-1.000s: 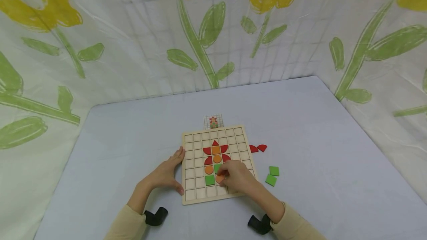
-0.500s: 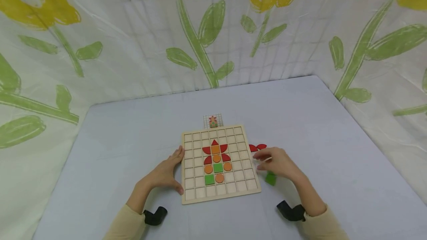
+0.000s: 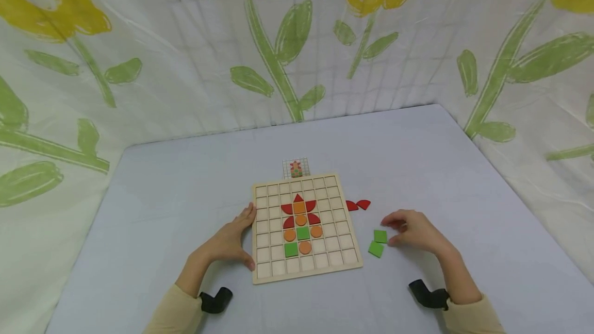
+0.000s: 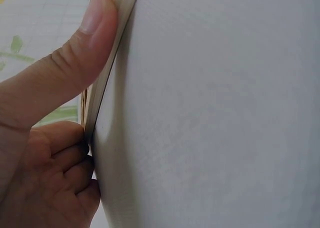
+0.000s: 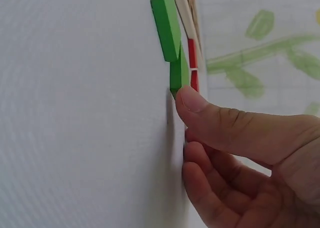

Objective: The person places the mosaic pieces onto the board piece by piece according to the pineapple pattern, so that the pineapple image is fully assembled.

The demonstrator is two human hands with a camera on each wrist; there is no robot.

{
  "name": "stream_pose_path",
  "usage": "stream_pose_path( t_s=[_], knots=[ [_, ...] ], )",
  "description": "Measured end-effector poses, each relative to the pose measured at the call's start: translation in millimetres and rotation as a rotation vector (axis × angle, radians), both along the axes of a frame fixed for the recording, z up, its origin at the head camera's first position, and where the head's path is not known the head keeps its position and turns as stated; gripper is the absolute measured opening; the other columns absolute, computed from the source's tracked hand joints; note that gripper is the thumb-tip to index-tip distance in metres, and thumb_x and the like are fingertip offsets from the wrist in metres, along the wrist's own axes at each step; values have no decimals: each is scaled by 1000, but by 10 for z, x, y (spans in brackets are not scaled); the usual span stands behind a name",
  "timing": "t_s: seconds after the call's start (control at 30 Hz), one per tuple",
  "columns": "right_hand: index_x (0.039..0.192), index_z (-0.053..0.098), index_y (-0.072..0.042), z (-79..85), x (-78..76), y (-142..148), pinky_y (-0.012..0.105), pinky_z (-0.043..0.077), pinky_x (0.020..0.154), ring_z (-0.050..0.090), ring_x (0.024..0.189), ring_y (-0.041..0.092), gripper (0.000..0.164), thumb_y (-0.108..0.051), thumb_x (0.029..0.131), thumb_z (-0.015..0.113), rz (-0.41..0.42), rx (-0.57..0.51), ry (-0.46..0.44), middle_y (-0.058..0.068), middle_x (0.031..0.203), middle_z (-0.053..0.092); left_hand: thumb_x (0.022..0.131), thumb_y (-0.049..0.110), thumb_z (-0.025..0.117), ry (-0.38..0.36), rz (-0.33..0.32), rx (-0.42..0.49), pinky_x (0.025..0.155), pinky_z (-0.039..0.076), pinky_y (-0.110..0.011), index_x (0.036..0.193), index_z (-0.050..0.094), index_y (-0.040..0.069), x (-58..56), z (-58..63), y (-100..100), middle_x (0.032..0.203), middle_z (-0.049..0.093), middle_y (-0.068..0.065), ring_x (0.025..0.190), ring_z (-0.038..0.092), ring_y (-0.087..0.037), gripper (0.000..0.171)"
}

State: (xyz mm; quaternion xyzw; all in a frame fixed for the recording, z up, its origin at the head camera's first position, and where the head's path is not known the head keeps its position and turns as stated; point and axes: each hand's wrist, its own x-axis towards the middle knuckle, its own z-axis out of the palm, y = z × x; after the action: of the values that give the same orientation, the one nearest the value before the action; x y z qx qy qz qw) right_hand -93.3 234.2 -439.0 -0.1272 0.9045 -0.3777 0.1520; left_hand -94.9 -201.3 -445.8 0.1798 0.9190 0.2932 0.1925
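A square wooden grid board (image 3: 274,269) lies on the table with orange, green and red pieces set in a figure. My left hand (image 3: 232,241) rests against its left edge, thumb and fingers spread apart. In the left wrist view the thumb (image 4: 82,50) lies against the board's side. Beyond the board's right edge, my right hand (image 3: 415,231) is beside two green square tiles, the upper tile (image 3: 380,236) and the lower tile (image 3: 376,249). The right thumb (image 5: 200,105) is at the nearer tile's edge in the right wrist view; whether it touches is unclear. Nothing is held between the fingers.
Two red quarter-circle pieces (image 3: 364,204) lie right of the board. A small pattern card (image 3: 295,168) sits behind its top edge. The white table (image 3: 185,179) ends at a flowered curtain (image 3: 195,66). Black wrist mounts hang below both wrists.
My right hand has left the board and moved right to the green tiles. An orange disc now shows in the cell where the hand was. The left hand has stayed at the board's edge.
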Motion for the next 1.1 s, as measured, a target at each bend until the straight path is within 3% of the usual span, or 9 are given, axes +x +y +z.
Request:
stream_pose_path(
  t_s=[0.37,0.6,0.73,0.93,1.1],
  knots=[
    [98,70,0,-24,11,-79,36,53,76,58,84,19,32,-1,69,84,-2,37,12,1,92,64,50,25,96,-2,5,-16,109,20,-66,148,19,-11,-5,-6,6,157,13,-27,142,16,-46,130],
    [98,71,0,-48,7,-99,32,54,73,58,81,17,26,1,74,80,28,56,78,0,90,65,51,26,96,4,3,-15,109,20,-66,148,19,-12,-2,8,8,156,13,-27,142,16,-46,130],
    [98,71,0,-36,-4,-147,36,55,75,60,83,19,25,2,74,79,24,47,129,2,91,66,51,26,96,6,-1,-17,108,21,-67,148,19,-12,-5,6,6,156,13,-28,142,17,-47,130],
    [100,72,0,0,-12,-366,38,54,78,60,87,20,25,-1,75,78,43,-4,139,1,93,67,50,25,96,3,-1,-14,108,21,-67,148,20,-13,-10,-5,-2,156,13,-28,141,18,-49,130],
    [101,72,-2,0,5,-628,33,53,78,59,86,16,26,-5,77,79,120,-45,111,-2,94,67,50,25,96,0,-1,-9,108,21,-67,148,20,-13,-10,-8,0,156,13,-28,141,17,-49,130]
  ],
)
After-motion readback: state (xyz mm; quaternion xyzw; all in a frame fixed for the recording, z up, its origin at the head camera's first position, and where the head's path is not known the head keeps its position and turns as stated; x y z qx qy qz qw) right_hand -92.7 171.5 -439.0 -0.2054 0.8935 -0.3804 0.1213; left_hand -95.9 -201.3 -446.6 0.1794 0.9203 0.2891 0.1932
